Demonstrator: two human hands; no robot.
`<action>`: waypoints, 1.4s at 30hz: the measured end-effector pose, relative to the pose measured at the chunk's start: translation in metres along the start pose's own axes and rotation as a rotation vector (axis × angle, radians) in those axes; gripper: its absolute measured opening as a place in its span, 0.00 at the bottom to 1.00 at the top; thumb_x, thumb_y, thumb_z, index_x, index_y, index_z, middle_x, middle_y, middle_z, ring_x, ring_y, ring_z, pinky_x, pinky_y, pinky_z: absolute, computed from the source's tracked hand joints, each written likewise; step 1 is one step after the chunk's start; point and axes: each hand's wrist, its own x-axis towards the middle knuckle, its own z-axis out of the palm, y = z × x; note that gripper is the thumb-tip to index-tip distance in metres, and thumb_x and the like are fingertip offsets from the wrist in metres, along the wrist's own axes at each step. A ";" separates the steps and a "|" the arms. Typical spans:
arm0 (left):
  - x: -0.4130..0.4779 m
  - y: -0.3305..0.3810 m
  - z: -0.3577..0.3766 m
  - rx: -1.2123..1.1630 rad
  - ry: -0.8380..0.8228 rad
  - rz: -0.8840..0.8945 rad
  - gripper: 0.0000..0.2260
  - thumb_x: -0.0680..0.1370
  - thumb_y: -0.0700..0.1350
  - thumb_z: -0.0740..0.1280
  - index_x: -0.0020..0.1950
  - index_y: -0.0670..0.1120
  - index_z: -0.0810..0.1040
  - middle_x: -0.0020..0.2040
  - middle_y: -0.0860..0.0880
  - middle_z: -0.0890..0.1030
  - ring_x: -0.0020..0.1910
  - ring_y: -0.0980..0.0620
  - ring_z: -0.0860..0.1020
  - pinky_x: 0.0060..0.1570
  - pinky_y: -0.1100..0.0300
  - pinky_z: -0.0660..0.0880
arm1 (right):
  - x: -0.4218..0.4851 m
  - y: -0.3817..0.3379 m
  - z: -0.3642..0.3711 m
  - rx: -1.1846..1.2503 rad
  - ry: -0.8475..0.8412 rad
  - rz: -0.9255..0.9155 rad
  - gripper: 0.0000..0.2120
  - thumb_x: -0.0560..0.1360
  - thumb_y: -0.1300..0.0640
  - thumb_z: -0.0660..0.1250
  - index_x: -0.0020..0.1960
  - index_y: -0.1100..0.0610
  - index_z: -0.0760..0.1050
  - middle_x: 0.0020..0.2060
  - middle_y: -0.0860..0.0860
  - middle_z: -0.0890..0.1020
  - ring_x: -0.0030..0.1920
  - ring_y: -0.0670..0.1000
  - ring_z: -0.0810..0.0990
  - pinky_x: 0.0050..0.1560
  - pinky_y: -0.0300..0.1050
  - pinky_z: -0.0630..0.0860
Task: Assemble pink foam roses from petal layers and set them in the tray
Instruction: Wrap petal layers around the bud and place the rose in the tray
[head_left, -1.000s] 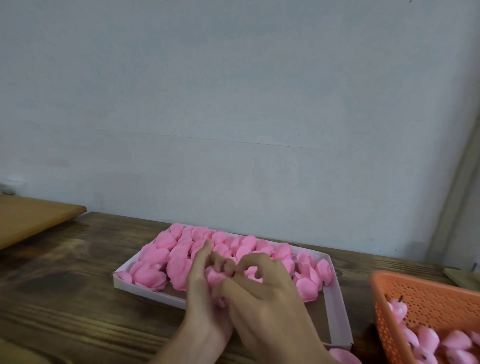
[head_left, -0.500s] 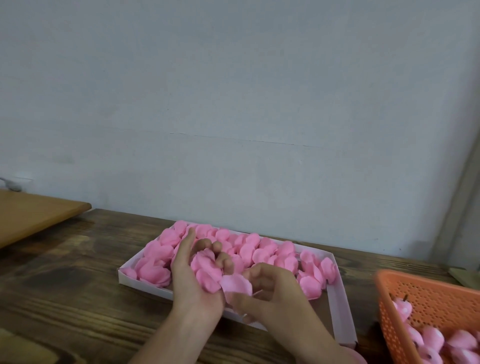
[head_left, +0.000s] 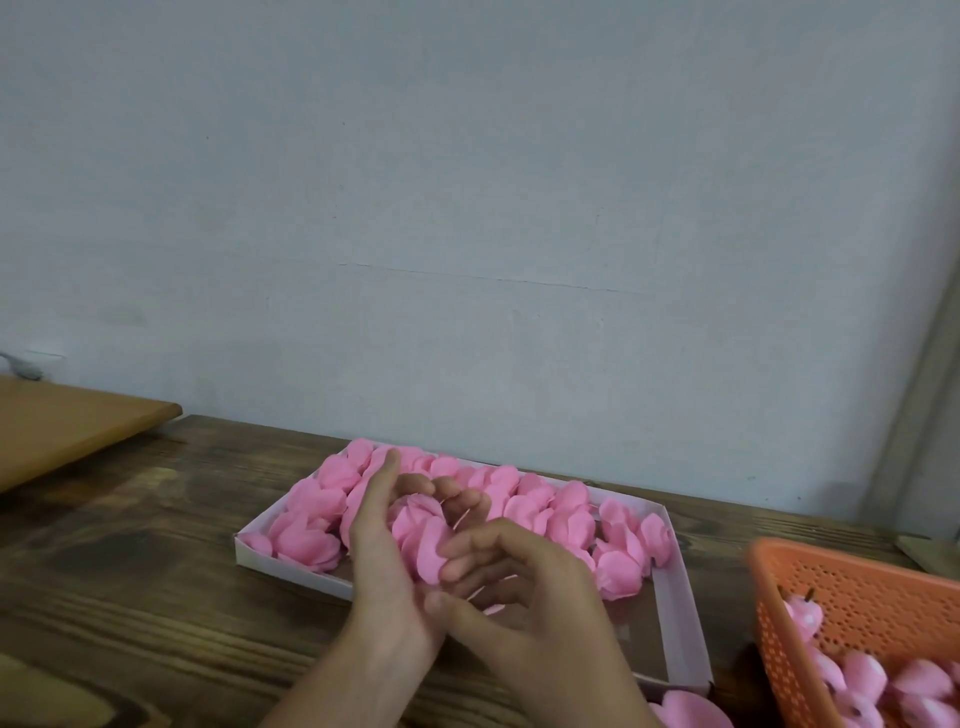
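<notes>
The rose (head_left: 415, 535) I am building sits just above the near edge of the tray (head_left: 291, 566), not yet set down; my left hand (head_left: 384, 561) cups it, fingers curled round its far side and thumb straight up; my right hand (head_left: 509, 582) meets it from 4 o'clock, fingertips and thumb pinching its outer petal layer. I judge this one nearly wrapped but not finished. Finished roses (head_left: 524, 501) fill the tray from 9 o'clock round the back to 2 o'clock; the near right part, at 4 o'clock from my hands, shows bare floor, so the tray looks well over half full. Further out at 3 o'clock, the orange basket (head_left: 852, 592) holds more pink pieces (head_left: 862, 675); plenty seems left to assemble.
</notes>
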 end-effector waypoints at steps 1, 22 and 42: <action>-0.001 -0.001 0.001 0.015 -0.013 0.010 0.18 0.73 0.58 0.73 0.31 0.47 0.76 0.34 0.47 0.79 0.34 0.45 0.82 0.34 0.54 0.81 | 0.000 0.002 0.000 -0.034 0.018 -0.026 0.14 0.68 0.56 0.79 0.49 0.41 0.83 0.42 0.43 0.86 0.40 0.45 0.85 0.40 0.37 0.79; -0.006 -0.009 0.004 0.110 -0.117 0.040 0.16 0.73 0.58 0.72 0.34 0.46 0.82 0.37 0.43 0.83 0.36 0.43 0.84 0.39 0.53 0.82 | 0.003 0.010 -0.002 -0.607 0.320 -0.572 0.12 0.64 0.54 0.80 0.47 0.45 0.86 0.49 0.36 0.86 0.47 0.37 0.84 0.43 0.31 0.78; 0.000 -0.013 -0.005 0.345 -0.092 0.057 0.24 0.72 0.65 0.71 0.32 0.45 0.75 0.31 0.44 0.74 0.27 0.48 0.71 0.31 0.58 0.67 | 0.003 -0.008 -0.008 -1.032 0.283 -0.452 0.07 0.63 0.53 0.80 0.34 0.49 0.81 0.34 0.44 0.75 0.33 0.49 0.74 0.24 0.42 0.63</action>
